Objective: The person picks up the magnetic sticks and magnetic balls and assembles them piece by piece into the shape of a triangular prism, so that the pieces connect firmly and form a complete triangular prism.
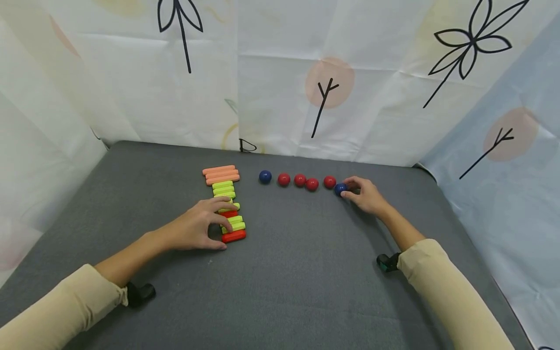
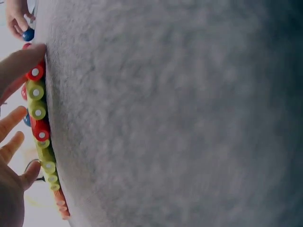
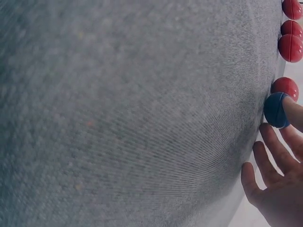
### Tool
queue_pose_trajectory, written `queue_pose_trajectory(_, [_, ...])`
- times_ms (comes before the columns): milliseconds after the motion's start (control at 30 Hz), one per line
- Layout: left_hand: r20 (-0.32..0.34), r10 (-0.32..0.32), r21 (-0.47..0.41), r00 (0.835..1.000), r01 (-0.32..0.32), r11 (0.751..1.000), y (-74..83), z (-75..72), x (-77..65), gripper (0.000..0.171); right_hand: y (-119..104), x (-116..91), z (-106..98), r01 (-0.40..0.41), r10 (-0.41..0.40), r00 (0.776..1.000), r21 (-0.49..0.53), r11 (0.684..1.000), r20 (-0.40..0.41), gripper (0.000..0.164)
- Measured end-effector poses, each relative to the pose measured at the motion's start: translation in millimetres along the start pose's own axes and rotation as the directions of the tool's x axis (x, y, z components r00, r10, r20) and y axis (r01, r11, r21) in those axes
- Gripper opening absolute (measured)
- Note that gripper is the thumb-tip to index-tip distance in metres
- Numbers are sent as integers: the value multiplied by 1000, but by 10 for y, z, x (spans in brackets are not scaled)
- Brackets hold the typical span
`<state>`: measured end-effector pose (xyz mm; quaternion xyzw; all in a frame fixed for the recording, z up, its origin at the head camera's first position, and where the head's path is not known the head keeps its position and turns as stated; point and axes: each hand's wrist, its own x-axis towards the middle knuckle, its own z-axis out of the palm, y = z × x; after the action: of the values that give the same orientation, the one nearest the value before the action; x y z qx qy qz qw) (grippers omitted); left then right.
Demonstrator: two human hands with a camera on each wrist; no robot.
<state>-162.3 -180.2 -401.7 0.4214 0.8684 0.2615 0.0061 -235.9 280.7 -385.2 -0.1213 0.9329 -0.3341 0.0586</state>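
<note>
My right hand (image 1: 364, 195) pinches a glossy blue ball (image 1: 340, 189) between thumb and fingers at the right end of a row of balls; in the right wrist view its other fingers spread below the ball (image 3: 275, 110). A red ball (image 1: 330, 182) sits right beside it. My left hand (image 1: 204, 224) reaches over a column of short coloured sticks, fingers spread and slightly bent. Its fingers overlap yellow-green sticks (image 1: 224, 184) and a red stick (image 1: 229, 214), while the thumb lies near the lowest red stick (image 1: 234, 236). Round stick ends (image 2: 37, 92) show in the left wrist view.
Orange sticks (image 1: 222, 174) top the column. Further left in the ball row are several red balls (image 1: 284, 180) and another blue ball (image 1: 265, 177). Everything lies on a grey cloth-covered table (image 1: 280, 291), with a patterned white curtain (image 1: 271, 87) behind it.
</note>
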Motion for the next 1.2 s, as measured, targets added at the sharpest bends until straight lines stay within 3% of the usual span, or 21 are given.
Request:
queue_pose_trajectory(367, [-32,-18,-37,999,17,999,75,52,12,17,-27,-165,-3,44,-43,998,-35,998,51,35])
queue_pose_trajectory(567, [-67,-50,-68,996,46,997,129,82,103,18,-79,-273,5,96,-91,992,-48,994,90,34])
queue_pose_trajectory(933, [-121,-206,-224,971,175,959,289,249,569,21,-266,-422,158,164,-162,974,2,986,161,34])
queue_pose_trajectory(1200, [-89,-263,-272,961,230,934,410,439,918,23,-410,-444,322,220,-229,955,65,973,190,34])
